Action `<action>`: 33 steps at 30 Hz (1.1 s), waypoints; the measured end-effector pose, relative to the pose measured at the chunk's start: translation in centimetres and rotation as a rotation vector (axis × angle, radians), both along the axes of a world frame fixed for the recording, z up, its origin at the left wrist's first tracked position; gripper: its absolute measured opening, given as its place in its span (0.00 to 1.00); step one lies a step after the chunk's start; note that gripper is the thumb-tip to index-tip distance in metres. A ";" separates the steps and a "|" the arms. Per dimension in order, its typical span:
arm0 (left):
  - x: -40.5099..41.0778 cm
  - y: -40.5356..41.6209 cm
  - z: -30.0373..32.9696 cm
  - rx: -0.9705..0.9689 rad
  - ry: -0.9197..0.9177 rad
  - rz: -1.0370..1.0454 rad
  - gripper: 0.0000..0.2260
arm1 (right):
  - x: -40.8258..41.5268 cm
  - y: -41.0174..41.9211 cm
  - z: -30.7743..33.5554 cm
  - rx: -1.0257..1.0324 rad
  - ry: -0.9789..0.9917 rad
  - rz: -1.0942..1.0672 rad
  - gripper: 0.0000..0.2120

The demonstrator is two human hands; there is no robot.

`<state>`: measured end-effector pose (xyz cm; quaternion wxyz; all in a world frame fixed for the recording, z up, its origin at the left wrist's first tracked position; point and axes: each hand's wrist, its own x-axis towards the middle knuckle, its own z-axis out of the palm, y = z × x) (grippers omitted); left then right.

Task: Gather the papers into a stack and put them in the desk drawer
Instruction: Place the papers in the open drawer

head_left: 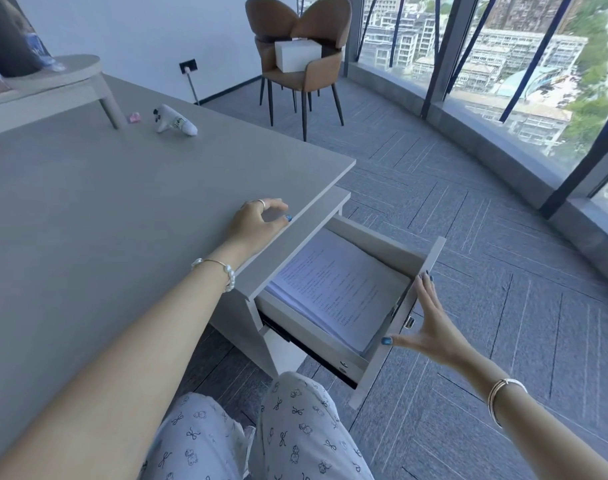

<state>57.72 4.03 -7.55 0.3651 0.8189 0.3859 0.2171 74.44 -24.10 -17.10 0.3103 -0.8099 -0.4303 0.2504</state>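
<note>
A stack of printed white papers (333,289) lies flat inside the open grey desk drawer (396,327), which sticks out from under the desk's right edge. My right hand (427,323) presses against the outer face of the drawer front, fingers spread, thumb near the lower corner. My left hand (261,220) rests on the grey desk top (105,209) by its right edge, fingers loosely curled, holding nothing.
A small white plush toy (174,121) and a pink item (135,117) lie at the back of the desk beside a raised shelf (53,81). A brown chair (295,53) holding a white box stands on the carpet near the glass wall. My knees are below the drawer.
</note>
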 end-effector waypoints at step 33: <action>0.5 -0.3 0.1 0.115 0.066 0.040 0.24 | -1.2 9.9 -1.8 0.096 0.132 0.057 0.65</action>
